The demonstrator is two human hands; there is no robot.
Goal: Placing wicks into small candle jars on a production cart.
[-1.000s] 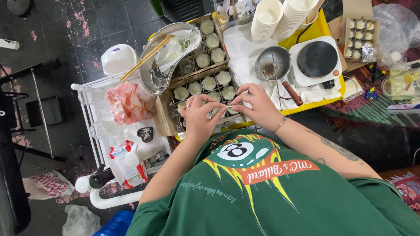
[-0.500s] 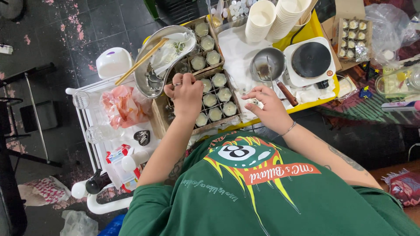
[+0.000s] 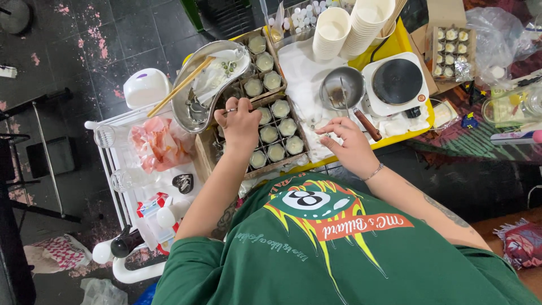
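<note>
A: What room do I have at the edges?

B: Tight. The wooden tray point(image 3: 204, 151) of small jars point(image 3: 269, 134) sits between the metal bowl point(image 3: 189, 85) on its left and the white cloth point(image 3: 302, 65) on its right. The yellow table edge point(image 3: 415, 121) runs just beyond the hotplate point(image 3: 398, 83). There is open floor to the far left.

A: And the hands?

B: I see the left hand point(image 3: 240, 125) curled over the tray's left side, fingers pinched narrow at the bowl's rim; I can't tell what it holds. The right hand point(image 3: 350, 148) rests loosely open on the cloth, just right of the jars, near the pan point(image 3: 340, 88).
</note>
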